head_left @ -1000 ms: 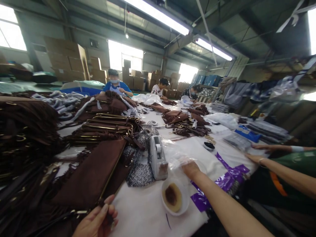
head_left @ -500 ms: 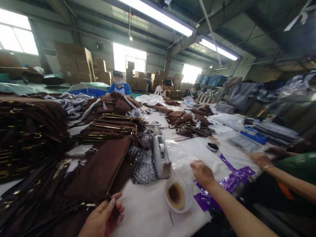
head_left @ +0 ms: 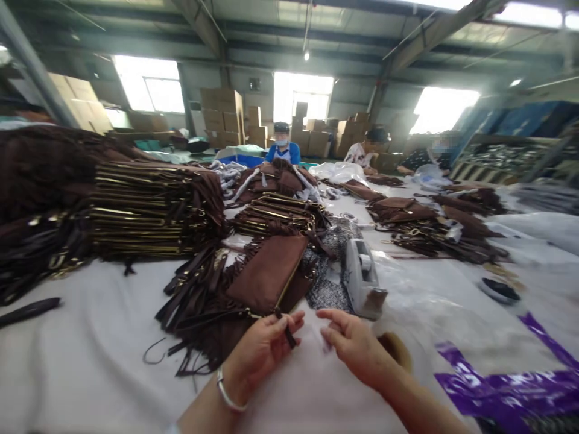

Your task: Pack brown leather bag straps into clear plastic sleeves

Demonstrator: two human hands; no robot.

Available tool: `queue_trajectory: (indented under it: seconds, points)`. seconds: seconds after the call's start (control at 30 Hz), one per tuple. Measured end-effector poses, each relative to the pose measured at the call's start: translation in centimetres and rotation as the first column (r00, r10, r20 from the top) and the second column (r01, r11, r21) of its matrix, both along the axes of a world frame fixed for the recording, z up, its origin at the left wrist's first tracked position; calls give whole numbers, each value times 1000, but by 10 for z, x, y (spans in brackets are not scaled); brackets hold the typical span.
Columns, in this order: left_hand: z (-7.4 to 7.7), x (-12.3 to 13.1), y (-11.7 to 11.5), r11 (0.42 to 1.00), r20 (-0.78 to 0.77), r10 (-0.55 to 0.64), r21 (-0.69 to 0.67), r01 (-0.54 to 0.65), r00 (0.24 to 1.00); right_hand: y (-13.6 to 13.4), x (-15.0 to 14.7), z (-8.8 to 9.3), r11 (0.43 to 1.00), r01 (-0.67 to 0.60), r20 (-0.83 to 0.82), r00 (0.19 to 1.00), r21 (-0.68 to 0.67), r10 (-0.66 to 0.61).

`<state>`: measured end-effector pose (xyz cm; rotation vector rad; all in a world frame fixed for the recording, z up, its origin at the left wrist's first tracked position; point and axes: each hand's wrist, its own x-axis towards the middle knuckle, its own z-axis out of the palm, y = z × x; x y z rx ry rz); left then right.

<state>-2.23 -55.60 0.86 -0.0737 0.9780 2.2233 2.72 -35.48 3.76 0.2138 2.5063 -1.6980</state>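
Observation:
A brown fringed pouch [head_left: 269, 271] with a gold zip lies in front of me. At its near corner my left hand [head_left: 262, 352], wearing a bangle, pinches a short dark brown zip pull [head_left: 290, 335]. My right hand [head_left: 353, 346] is just to the right, its fingertips close to the left fingers. Its fingers are curled together, and a small blurred pale bit shows at them; what it is I cannot make out. A white tape dispenser [head_left: 364, 280] stands beyond the right hand. Behind the right wrist, a bowl with brown contents [head_left: 396, 351] is mostly hidden.
Stacked brown pouches with gold zips [head_left: 149, 208] stand at left, and more brown bags [head_left: 402, 211] lie at far right. Purple plastic packaging [head_left: 511, 386] is at near right. Patterned grey material [head_left: 332, 265] lies beside the dispenser. A person in blue [head_left: 283, 150] sits across the table.
The view has swung to the right-hand scene's left, showing more stacked pouches. My right hand has come from the clear plastic to beside my left hand, which still holds the zip pull.

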Motion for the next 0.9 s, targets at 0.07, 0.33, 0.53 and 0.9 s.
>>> queue_trajectory:
  seconds: [0.07, 0.33, 0.53, 0.9]
  points:
    - [-2, 2, -2, 999, -53, -33, 18, 34, 998, -20, -18, -8, 996, -65, -42, 997, 63, 67]
    - [-21, 2, 7, 990, -156, 22, -136, -44, 987, -24, -34, -27, 980, 102, 33, 995, -171, -98]
    - [-23, 4, 12, 979, -165, 60, -181, -90, 984, -34, -15, -24, 984, 41, 25, 999, -173, -38]
    - [2, -4, -12, 917, -233, 72, -368, -157, 970, -26, -10, -29, 993, 115, 2, 993, 3, -115]
